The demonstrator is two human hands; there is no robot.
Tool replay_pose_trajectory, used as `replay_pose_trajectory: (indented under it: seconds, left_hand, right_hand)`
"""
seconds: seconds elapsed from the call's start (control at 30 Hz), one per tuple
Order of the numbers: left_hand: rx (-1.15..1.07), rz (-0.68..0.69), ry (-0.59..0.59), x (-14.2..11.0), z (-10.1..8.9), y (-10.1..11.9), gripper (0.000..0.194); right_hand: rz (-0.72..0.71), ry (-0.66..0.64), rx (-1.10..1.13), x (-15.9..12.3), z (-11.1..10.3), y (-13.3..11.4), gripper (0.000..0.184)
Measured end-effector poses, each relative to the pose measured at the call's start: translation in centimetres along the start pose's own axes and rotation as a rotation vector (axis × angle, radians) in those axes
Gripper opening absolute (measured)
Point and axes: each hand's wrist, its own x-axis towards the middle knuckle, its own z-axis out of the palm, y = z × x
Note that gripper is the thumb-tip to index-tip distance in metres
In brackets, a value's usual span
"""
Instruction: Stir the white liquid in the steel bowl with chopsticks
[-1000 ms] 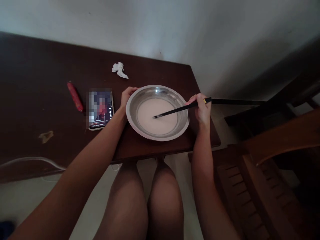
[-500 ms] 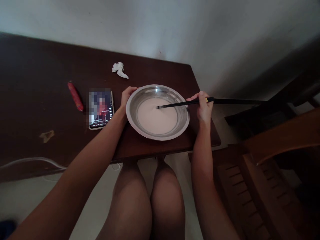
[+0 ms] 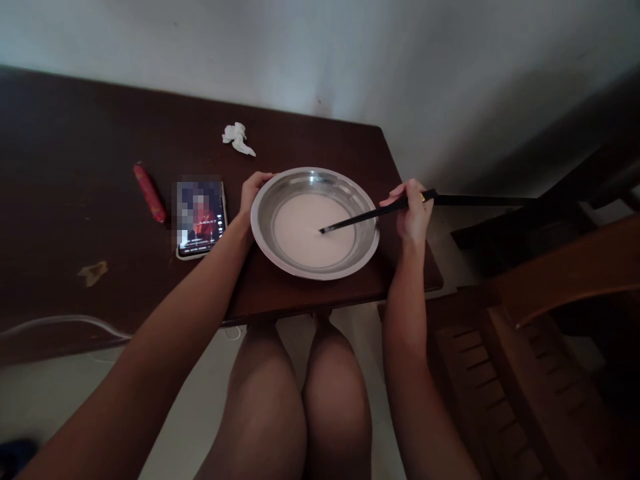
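Note:
A wide metal bowl (image 3: 265,247) stands near the front edge of a dark wooden table (image 3: 280,300). Inside it is a pale, milky liquid (image 3: 305,233). My left hand (image 3: 254,192) grips the bowl's left rim, its fingers partly hidden behind the side. Black chopsticks (image 3: 370,215) are held in my right hand (image 3: 414,210), beyond the right rim. They slant down to the left over that rim, with their tips at the liquid near the middle of the bowl.
Left of the bowl lies a lit phone (image 3: 203,220). Farther left is a red wrapped stick (image 3: 149,193). A crumpled white tissue (image 3: 239,139) rests toward the wall. A white cable (image 3: 75,319) crosses the table's left front, and a wooden chair (image 3: 480,360) stands at the right.
My right hand has shifted slightly to the right. The chopstick tips have moved a little right and toward me in the liquid. My left hand keeps its place on the bowl.

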Motion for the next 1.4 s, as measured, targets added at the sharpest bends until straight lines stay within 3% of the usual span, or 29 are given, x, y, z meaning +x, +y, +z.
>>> replay_pose_trajectory:
  seconds: [0.13, 0.33, 0.5, 0.7, 0.9, 1.03, 1.23, 1.4]
  left_hand:
    - [-0.009, 0.001, 0.006, -0.1, 0.1, 0.1, 0.039]
    - [-0.018, 0.0, -0.01, -0.1, 0.1, 0.1, 0.041]
    - [0.014, 0.003, -0.024, -0.4, 0.1, 0.2, 0.046]
    - [0.019, 0.005, -0.022, -0.8, 0.3, 0.3, 0.046]
    - [0.02, -0.006, -0.021, -0.8, 0.4, 0.3, 0.045]
    - [0.001, -0.008, -0.008, -0.7, 0.4, 0.2, 0.043]
    - [0.029, -0.004, 0.028, -0.9, 0.6, 0.4, 0.033]
    - [0.067, 0.03, 0.067, -1.2, 0.9, 0.5, 0.028]
  right_hand:
    - [0.026, -0.135, -0.011, -0.2, 0.1, -0.1, 0.055]
    - [-0.025, 0.031, 0.002, 0.2, 0.0, 0.2, 0.059]
    - [0.015, -0.135, -0.02, -0.3, 0.2, -0.3, 0.056]
    - [0.002, 0.008, 0.0, 0.1, 0.0, 0.1, 0.061]
    - [0.018, -0.131, 0.001, -0.2, 0.1, -0.2, 0.053]
    - [-0.019, 0.0, 0.031, 0.1, 0.0, -0.1, 0.057]
    - [0.033, -0.11, -0.025, -0.2, 0.0, -0.2, 0.058]
    - [-0.009, 0.012, 0.005, 0.0, 0.0, -0.1, 0.059]
